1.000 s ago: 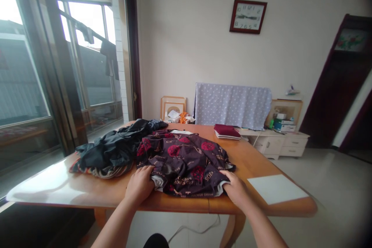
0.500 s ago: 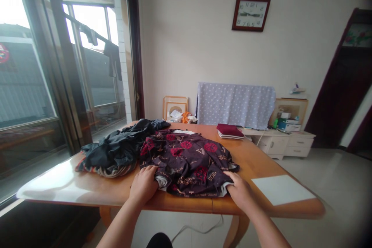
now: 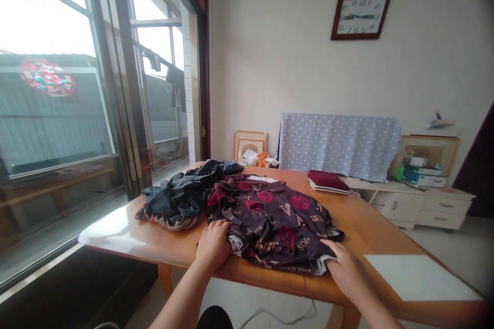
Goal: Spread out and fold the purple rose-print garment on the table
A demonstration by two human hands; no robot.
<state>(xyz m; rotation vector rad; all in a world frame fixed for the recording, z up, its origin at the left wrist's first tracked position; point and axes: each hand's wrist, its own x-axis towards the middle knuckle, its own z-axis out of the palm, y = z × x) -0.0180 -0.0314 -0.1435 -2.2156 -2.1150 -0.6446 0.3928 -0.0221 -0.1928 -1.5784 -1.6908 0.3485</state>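
Note:
A dark purple printed shirt (image 3: 270, 221) with red round motifs and pale lettering lies spread and wrinkled near the table's front edge. My left hand (image 3: 213, 240) is closed on its near left edge, where a grey-white lining shows. At the near right edge, my right hand (image 3: 341, 262) grips the cloth, thumb on top and fingers partly hidden. Left of the shirt, close against it, lies a heap of dark clothes (image 3: 181, 190) with a striped piece underneath.
A folded maroon stack (image 3: 328, 182) sits at the back of the wooden table (image 3: 363, 211). A white sheet (image 3: 420, 277) lies at the right front. Beyond stand a dotted cloth cover (image 3: 335, 144) and a white cabinet (image 3: 436, 205). Tall windows (image 3: 57, 128) line the left.
My view has swung a little to the left, so everything sits farther right in the picture. Both hands stay at the same edges of the shirt, which looks nearly unchanged.

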